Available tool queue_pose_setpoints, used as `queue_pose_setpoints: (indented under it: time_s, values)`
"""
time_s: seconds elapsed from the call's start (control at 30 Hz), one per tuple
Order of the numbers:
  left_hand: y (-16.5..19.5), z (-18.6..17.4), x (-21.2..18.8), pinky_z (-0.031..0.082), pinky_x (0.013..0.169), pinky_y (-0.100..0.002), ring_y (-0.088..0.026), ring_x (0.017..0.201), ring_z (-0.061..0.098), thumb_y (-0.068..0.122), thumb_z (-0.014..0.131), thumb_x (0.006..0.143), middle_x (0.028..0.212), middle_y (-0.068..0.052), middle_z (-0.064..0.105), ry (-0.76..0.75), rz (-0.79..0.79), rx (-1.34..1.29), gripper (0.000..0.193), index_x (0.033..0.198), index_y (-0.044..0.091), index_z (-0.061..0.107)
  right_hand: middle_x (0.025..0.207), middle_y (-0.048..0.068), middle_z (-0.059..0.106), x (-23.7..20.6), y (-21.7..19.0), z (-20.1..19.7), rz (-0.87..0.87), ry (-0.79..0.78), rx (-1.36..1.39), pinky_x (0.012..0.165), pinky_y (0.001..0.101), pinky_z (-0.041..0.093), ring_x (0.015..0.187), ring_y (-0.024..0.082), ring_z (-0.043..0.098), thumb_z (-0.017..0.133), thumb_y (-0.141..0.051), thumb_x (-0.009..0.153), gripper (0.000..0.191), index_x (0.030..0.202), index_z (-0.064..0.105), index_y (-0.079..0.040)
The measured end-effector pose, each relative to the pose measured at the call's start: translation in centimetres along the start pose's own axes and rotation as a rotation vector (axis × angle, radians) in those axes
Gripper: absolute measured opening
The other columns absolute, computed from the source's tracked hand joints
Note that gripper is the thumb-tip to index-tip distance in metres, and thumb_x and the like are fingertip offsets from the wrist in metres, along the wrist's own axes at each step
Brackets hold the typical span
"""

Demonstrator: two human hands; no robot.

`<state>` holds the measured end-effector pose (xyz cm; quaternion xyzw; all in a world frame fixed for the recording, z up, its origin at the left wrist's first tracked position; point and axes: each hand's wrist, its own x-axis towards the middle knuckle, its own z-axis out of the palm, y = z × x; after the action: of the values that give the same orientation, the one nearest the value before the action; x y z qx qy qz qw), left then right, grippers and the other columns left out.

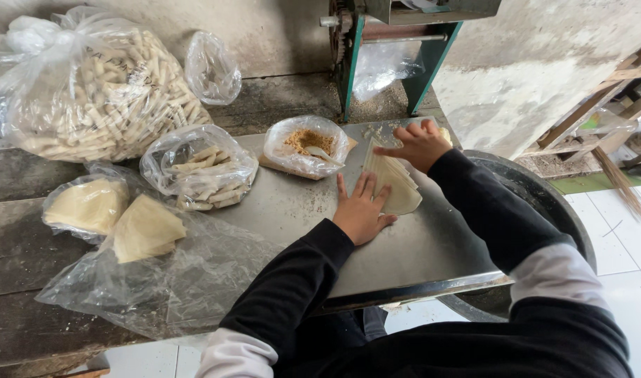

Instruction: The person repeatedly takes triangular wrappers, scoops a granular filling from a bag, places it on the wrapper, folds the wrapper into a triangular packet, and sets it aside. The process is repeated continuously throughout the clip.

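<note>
On the metal table (pixel 432 245) our left hand (pixel 361 213), fingers spread, presses the wrapper stack's (pixel 394 183) near edge while our right hand (pixel 420 145), fingers loosely together, touches its far tip.

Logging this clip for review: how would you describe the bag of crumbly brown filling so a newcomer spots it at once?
On the grey metal worktop, look at its far edge, in front of the green machine frame. There sits a small clear plastic bag of brown crumbly filling with a pale spoon in it. The other bags hold pale sticks or sheets.
</note>
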<state>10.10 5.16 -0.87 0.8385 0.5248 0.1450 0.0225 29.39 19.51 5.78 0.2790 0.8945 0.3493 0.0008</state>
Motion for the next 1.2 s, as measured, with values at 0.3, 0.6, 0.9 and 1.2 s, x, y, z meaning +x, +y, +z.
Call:
queue_pose_setpoints:
  time_s: [0.3, 0.6, 0.9, 1.2]
  values:
    - [-0.3, 0.7, 0.0, -0.011, 0.109, -0.080, -0.042, 0.154, 0.019, 0.064, 0.042, 0.097, 0.161, -0.029, 0.030, 0.028, 0.022, 0.014, 0.078, 0.156, 0.014, 0.040, 0.136, -0.001, 0.056, 4.4, 1.0, -0.7, 0.008, -0.049, -0.114, 0.105, 0.0463, 0.043, 0.120, 0.020, 0.057, 0.057, -0.025, 0.093, 0.061, 0.145, 0.047, -0.055]
    - [0.1, 0.3, 0.2, -0.014, 0.109, -0.079, -0.039, 0.154, 0.015, 0.065, 0.041, 0.096, 0.163, -0.026, 0.024, -0.040, -0.016, -0.002, 0.077, 0.156, 0.017, 0.037, 0.140, 0.006, 0.053, 2.8, -1.8, -0.7, 0.154, -0.074, 0.046, 0.107, 0.0531, 0.038, 0.128, 0.026, 0.053, 0.059, -0.022, 0.095, 0.054, 0.146, 0.054, -0.039]
    - [0.2, 0.0, 0.9, -0.007, 0.112, -0.081, -0.032, 0.156, 0.017, 0.044, 0.041, 0.103, 0.164, -0.016, 0.031, -0.027, -0.059, -0.015, 0.056, 0.153, 0.019, 0.041, 0.118, 0.006, 0.052, -3.8, -3.0, -3.9, 0.483, -0.002, 0.625, 0.097, 0.0457, 0.031, 0.114, 0.027, 0.046, 0.046, 0.015, 0.072, 0.085, 0.136, 0.068, -0.035]
    - [-0.2, -0.9, 0.6, 0.018, 0.111, -0.068, -0.033, 0.139, 0.044, 0.028, 0.072, 0.086, 0.141, -0.012, 0.056, 0.267, -0.062, -0.250, 0.060, 0.139, 0.010, 0.049, 0.112, 0.003, 0.052, -8.4, -5.8, -5.2, 0.478, -0.015, 1.039, 0.100, 0.0376, 0.029, 0.111, 0.023, 0.047, 0.038, 0.018, 0.073, 0.084, 0.124, 0.077, -0.036]
